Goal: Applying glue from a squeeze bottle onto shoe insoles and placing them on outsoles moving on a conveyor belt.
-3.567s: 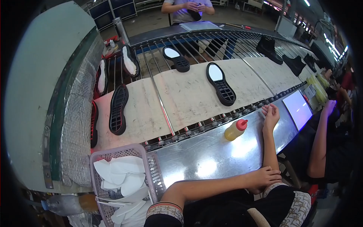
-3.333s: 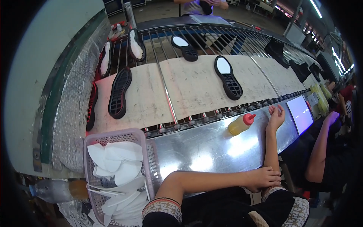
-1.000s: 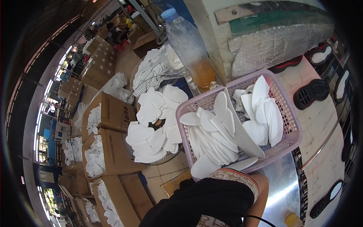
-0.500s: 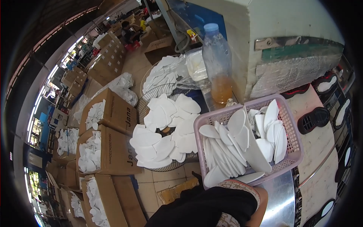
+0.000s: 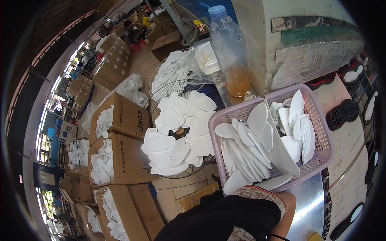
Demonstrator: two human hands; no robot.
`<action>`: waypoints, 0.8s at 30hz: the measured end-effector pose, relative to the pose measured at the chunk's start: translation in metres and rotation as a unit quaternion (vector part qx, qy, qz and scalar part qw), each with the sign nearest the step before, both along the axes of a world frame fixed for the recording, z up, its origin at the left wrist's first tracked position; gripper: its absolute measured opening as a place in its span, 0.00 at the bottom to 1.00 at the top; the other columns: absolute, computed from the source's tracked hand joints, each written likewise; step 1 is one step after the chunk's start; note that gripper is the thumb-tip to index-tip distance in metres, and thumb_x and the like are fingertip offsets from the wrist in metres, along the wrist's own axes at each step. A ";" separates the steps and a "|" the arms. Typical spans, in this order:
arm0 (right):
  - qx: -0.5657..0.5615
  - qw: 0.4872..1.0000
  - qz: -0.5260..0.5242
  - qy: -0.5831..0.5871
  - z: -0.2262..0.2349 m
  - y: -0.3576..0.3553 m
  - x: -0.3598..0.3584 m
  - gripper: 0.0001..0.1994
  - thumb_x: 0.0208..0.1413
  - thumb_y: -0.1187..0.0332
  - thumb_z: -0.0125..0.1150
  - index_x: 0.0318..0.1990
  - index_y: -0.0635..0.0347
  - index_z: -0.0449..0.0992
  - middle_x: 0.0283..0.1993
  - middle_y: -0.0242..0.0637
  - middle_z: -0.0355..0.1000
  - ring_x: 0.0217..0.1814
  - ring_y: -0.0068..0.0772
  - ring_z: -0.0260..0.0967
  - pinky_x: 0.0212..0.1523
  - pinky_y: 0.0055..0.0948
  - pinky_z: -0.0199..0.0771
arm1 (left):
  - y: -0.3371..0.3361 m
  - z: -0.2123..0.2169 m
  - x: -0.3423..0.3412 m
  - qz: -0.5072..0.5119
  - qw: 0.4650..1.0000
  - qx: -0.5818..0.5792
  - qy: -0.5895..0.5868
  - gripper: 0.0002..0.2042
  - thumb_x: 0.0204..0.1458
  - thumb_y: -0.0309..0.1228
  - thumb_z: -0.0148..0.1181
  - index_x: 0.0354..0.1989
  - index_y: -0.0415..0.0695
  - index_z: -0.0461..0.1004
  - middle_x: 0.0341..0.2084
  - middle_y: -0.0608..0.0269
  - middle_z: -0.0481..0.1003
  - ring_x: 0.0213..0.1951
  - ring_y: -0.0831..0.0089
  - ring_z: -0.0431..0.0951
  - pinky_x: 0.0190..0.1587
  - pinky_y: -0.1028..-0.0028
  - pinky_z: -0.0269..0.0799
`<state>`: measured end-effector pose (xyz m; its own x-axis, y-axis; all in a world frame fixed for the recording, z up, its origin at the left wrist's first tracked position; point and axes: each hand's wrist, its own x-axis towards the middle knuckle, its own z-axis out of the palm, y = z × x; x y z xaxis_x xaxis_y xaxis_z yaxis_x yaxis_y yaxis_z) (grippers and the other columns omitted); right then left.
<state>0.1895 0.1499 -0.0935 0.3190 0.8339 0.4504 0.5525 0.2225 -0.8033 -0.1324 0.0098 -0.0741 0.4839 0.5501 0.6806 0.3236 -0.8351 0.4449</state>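
Neither of my hands shows. One of my arms, in a black sleeve (image 5: 209, 219) with a patterned cuff, comes in from below, and the bare forearm (image 5: 288, 205) bends back down out of view, with a thin black band on it. Nearest to the arm is a pink-lilac plastic basket (image 5: 214, 138). Flat white rounded pieces (image 5: 243, 160) are stacked in its left part, behind an upright white divider (image 5: 277, 154). More white pieces (image 5: 301, 128) lie in the right part. At the lower edge a small yellow thing (image 5: 315, 237) is cut off; I cannot tell what it is.
Behind the basket stands a plastic bottle (image 5: 229, 48) with orange liquid. Black shoe soles (image 5: 342, 115) lie on a pale belt (image 5: 348, 160) at right. Wire fan guards (image 5: 183, 172) hold piles of white pieces. Cardboard boxes (image 5: 126, 158) of such pieces stand at left.
The view has shifted, so the basket and the boxes appear farther right. More of my forearm and its black band shows now, and the yellow thing has appeared at the lower edge.
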 end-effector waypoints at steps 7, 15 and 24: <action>0.003 1.000 0.010 0.000 0.002 0.010 0.002 0.11 0.58 0.68 0.51 0.39 0.68 0.74 0.37 0.41 0.72 0.37 0.30 0.68 0.38 0.28 0.69 | 0.002 -0.001 0.004 -0.006 1.000 0.005 0.001 0.35 0.33 0.38 0.64 0.55 0.43 0.65 0.54 0.59 0.65 0.59 0.60 0.62 0.45 0.62 0.64; 0.008 1.000 0.028 0.001 0.005 0.028 0.000 0.11 0.58 0.67 0.51 0.40 0.67 0.73 0.38 0.41 0.72 0.38 0.30 0.68 0.39 0.27 0.69 | 0.006 -0.002 0.007 -0.007 1.000 0.011 0.002 0.34 0.32 0.38 0.64 0.54 0.43 0.65 0.54 0.59 0.65 0.58 0.60 0.62 0.45 0.62 0.63; 0.012 0.999 0.048 0.009 0.001 0.049 -0.007 0.11 0.58 0.67 0.50 0.41 0.67 0.73 0.39 0.41 0.72 0.39 0.30 0.68 0.40 0.27 0.69 | 0.010 -0.004 0.008 -0.008 1.000 0.017 0.011 0.34 0.32 0.38 0.64 0.54 0.43 0.65 0.53 0.59 0.66 0.58 0.60 0.62 0.46 0.62 0.63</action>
